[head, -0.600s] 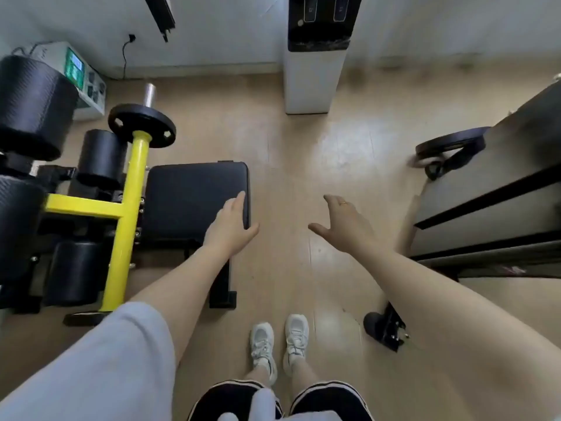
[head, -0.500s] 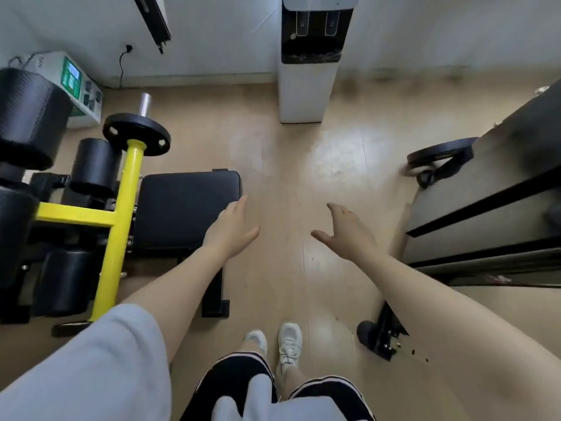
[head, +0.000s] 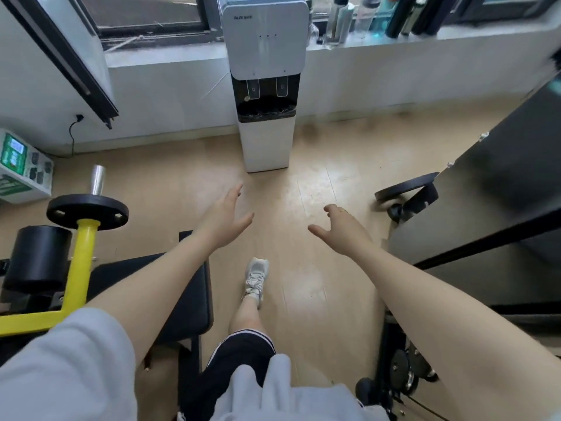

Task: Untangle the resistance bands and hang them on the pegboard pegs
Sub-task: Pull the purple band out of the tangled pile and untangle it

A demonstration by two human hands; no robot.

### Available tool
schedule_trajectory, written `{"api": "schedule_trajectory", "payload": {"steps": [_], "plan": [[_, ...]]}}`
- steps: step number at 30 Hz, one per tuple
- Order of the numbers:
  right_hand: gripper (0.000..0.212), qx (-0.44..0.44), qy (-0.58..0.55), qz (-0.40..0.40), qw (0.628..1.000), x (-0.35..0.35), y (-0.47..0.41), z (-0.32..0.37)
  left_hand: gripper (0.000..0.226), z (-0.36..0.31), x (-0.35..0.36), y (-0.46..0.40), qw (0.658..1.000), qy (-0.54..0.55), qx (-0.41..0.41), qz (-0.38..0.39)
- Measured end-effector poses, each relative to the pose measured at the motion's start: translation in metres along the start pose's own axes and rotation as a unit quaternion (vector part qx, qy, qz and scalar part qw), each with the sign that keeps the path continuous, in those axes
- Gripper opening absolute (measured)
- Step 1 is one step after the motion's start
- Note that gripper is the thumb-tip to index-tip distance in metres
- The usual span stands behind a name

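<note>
Since no resistance bands or pegboard show up anywhere, I'd guess the task hasn't really started yet, so untangling and hanging are all still to do. Far left there's a green-screened box [head: 18, 165] on the floor, then a yellow-framed machine [head: 79, 262] with a black padded bench [head: 185, 296]. The left hand [head: 223, 220] hovers over the floor with fingers spread, holding nothing. A water dispenser [head: 264, 83] stands far centre. The right hand [head: 341, 227] is released and empty too. The dark cabinet [head: 498, 214] on the right is blurry and cut off.
</note>
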State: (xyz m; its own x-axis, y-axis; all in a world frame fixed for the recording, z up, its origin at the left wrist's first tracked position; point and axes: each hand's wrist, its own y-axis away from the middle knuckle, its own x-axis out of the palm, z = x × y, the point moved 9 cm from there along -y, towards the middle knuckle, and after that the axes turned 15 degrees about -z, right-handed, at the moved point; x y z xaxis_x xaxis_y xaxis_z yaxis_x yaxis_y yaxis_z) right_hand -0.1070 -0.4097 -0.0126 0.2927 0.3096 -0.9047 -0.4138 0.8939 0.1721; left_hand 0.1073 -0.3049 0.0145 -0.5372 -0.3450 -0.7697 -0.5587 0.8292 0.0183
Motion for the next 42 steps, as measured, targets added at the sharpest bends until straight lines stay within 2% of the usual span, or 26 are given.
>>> {"api": "schedule_trajectory", "payload": {"steps": [4,8,10,14,21,26,30,34,39,42], "plan": [[0.066,0.006,-0.002,0.04,0.999,0.003,-0.085,0.013,0.061,-0.014,0.008,-0.095,0.999,-0.004,0.029,0.018],[0.065,0.054,-0.015,0.026,0.998,-0.039,-0.186,0.016,0.06,-0.045,0.013,-0.202,0.997,-0.022,0.063,0.047],[0.063,0.111,-0.064,-0.011,0.992,-0.068,-0.235,0.003,0.06,-0.077,0.028,-0.256,0.991,-0.033,0.095,0.087],[0.061,0.248,-0.218,-0.084,0.94,-0.106,-0.304,-0.045,0.057,-0.157,0.071,-0.345,0.981,-0.016,0.134,0.14],[0.061,0.357,-0.301,-0.152,0.871,-0.165,-0.424,-0.185,0.051,-0.327,0.206,-0.468,0.938,-0.02,0.275,0.212],[0.057,0.387,-0.284,-0.14,0.866,-0.239,-0.511,-0.292,0.051,-0.453,0.282,-0.558,0.912,-0.016,0.318,0.257],[0.055,0.396,-0.293,-0.164,0.855,-0.3,-0.592,-0.36,0.052,-0.517,0.327,-0.634,0.895,-0.055,0.341,0.282],[0.063,0.402,-0.309,-0.16,0.847,-0.329,-0.663,-0.414,0.05,-0.576,0.384,-0.714,0.889,-0.069,0.344,0.293],[0.063,0.421,-0.304,-0.188,0.833,-0.368,-0.75,-0.515,0.052,-0.692,0.496,-0.802,0.867,-0.064,0.386,0.31],[0.06,0.457,-0.305,-0.205,0.81,-0.402,-0.793,-0.587,0.052,-0.774,0.566,-0.843,0.844,-0.066,0.42,0.327]]}}
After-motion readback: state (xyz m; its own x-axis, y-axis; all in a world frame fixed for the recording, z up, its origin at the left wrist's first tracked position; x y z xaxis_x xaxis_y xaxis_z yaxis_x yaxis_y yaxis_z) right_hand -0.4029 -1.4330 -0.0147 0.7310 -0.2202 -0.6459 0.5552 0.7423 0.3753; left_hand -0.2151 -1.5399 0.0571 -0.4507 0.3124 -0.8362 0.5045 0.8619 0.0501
